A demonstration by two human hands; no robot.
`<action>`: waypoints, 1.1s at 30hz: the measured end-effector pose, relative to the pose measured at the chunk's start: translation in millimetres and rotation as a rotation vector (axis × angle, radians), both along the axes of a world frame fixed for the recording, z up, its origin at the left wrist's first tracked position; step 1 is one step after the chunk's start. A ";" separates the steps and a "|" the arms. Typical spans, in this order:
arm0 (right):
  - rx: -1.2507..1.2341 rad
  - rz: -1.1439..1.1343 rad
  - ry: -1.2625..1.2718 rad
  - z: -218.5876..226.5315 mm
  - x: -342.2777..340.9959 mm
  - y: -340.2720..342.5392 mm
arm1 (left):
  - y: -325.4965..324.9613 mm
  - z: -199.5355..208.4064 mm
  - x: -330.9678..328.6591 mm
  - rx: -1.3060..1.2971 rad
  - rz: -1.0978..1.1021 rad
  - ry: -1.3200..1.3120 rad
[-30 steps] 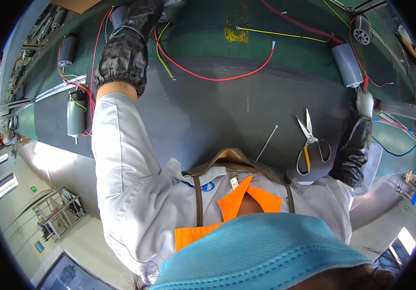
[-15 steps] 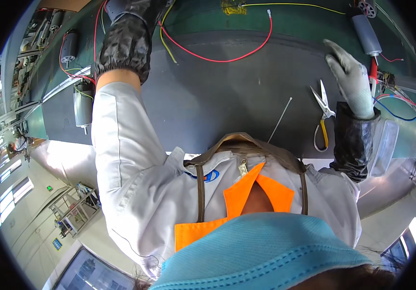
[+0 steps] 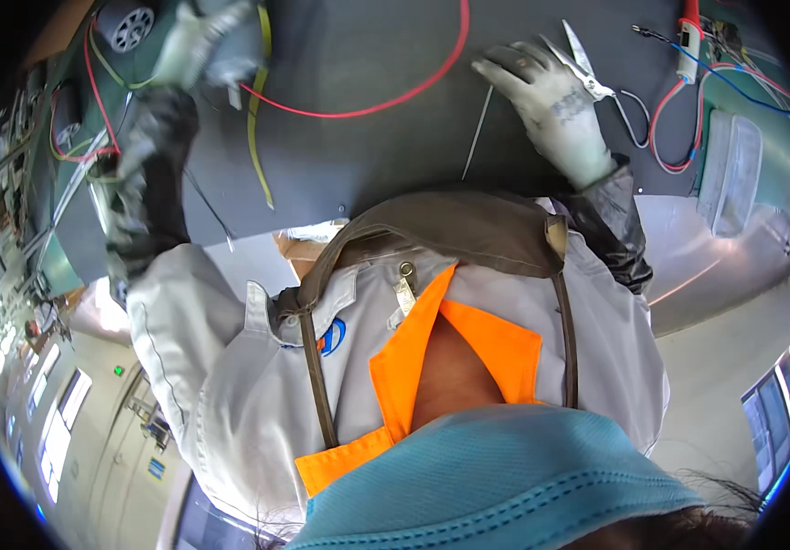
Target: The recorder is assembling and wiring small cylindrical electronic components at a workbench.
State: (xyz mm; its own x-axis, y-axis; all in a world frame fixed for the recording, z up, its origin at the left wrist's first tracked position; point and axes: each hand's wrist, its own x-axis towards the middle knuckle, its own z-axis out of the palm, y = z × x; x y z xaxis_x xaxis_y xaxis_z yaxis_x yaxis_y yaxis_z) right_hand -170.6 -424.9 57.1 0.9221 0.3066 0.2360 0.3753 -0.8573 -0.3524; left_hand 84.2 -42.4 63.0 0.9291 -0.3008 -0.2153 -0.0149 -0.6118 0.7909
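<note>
My right hand (image 3: 555, 105) lies flat, fingers spread, on the grey mat (image 3: 367, 156). The scissors (image 3: 587, 69) lie just beyond, their long axis slanting away. My left hand (image 3: 202, 46) is blurred; I cannot tell its grip.

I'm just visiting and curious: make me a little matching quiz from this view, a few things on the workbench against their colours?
Things:
1. long curved wire
2. strip beside the left hand
3. glove on the right hand
4. table mat

Colours:
a. dark grey
b. pale grey
c. red
d. yellow

Pairs: 1-c, 2-d, 3-b, 4-a
</note>
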 end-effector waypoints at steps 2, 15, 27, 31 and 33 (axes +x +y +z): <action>-0.353 0.044 -0.157 -20.6 -2.3 6.1 | -18.5 -15.6 -74.0 0.050 0.004 0.145; 0.269 -0.240 0.131 16.4 -25.3 -57.6 | 45.1 17.5 -215.6 -0.692 0.025 0.749; 1.241 0.422 1.023 7.5 0.5 138.1 | 7.6 102.7 -176.4 0.140 -0.218 0.730; 0.412 0.786 0.103 23.0 -5.9 213.5 | -10.7 62.5 -153.7 0.264 -0.472 0.517; 0.601 0.961 -0.003 30.8 -19.9 248.5 | -18.0 59.6 -158.8 0.481 -0.386 0.493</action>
State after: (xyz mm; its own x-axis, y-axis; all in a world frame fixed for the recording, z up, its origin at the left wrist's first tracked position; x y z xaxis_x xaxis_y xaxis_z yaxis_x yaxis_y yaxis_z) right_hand -190.5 -176.4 87.8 0.3647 0.7235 0.5861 0.7884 0.0950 -0.6078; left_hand -74.7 -60.4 122.6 0.5413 -0.3522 -0.7635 -0.0125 -0.9113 0.4116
